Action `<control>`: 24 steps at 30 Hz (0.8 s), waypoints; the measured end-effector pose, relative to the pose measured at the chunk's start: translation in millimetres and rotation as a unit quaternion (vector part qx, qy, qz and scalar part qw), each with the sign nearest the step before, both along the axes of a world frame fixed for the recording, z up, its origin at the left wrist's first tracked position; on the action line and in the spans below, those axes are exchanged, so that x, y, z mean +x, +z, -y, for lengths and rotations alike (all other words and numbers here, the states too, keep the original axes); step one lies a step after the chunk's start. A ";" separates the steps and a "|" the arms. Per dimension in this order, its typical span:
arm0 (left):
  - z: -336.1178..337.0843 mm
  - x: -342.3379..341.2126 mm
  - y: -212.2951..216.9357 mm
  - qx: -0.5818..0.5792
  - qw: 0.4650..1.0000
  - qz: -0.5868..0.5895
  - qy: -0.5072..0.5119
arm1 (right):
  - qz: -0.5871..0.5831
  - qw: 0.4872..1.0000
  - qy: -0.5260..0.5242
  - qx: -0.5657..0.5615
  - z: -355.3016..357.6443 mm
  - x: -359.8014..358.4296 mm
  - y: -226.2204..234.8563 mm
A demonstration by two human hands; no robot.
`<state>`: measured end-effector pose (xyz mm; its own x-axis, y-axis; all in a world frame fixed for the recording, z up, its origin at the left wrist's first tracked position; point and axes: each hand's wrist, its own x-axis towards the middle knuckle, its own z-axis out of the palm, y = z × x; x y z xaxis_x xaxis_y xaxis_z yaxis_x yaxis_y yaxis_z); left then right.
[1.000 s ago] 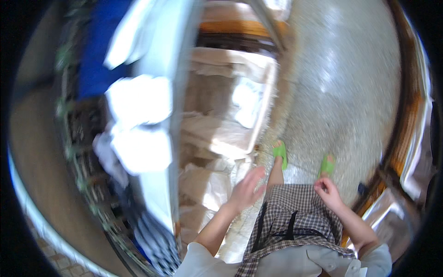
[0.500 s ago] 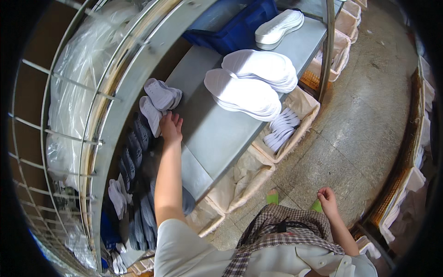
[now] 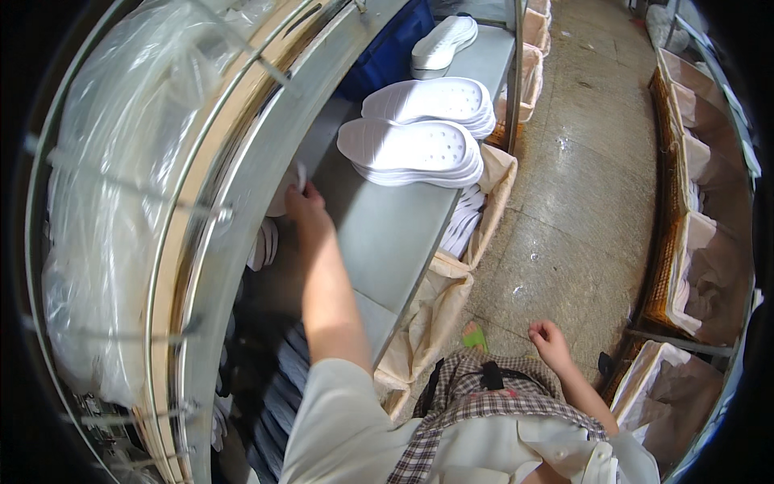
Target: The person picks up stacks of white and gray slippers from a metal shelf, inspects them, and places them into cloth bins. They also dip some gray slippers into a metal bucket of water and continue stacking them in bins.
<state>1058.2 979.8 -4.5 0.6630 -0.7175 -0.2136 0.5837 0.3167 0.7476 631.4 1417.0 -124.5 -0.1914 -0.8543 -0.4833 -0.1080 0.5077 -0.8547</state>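
Observation:
My left hand (image 3: 305,206) reaches up under the metal rack rail and grips a small white sole piece (image 3: 289,187) at the back of the grey metal table (image 3: 379,234). Two stacks of white shoe soles (image 3: 411,147) lie on the table further out, with another white sole (image 3: 442,42) beyond them. More white pieces (image 3: 262,244) hang below my left hand. My right hand (image 3: 550,340) hangs by my side over the floor, fingers loosely curled, holding nothing.
A curved wire rack with clear plastic bags (image 3: 113,202) fills the left. A blue bin (image 3: 391,52) stands on the table's far end. Cloth-lined boxes (image 3: 439,298) sit under the table edge; wicker baskets (image 3: 685,242) line the right. Speckled floor (image 3: 580,185) lies between.
The view swung from the floor up to the table. My left hand rose from waist height to the rack and took hold of a white piece; my right hand stayed low.

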 end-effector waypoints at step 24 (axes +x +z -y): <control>-496.0 -260.9 85.1 0.012 0.775 0.351 -0.525 | 0.564 0.794 0.075 -0.216 -94.9 -10.0 174.4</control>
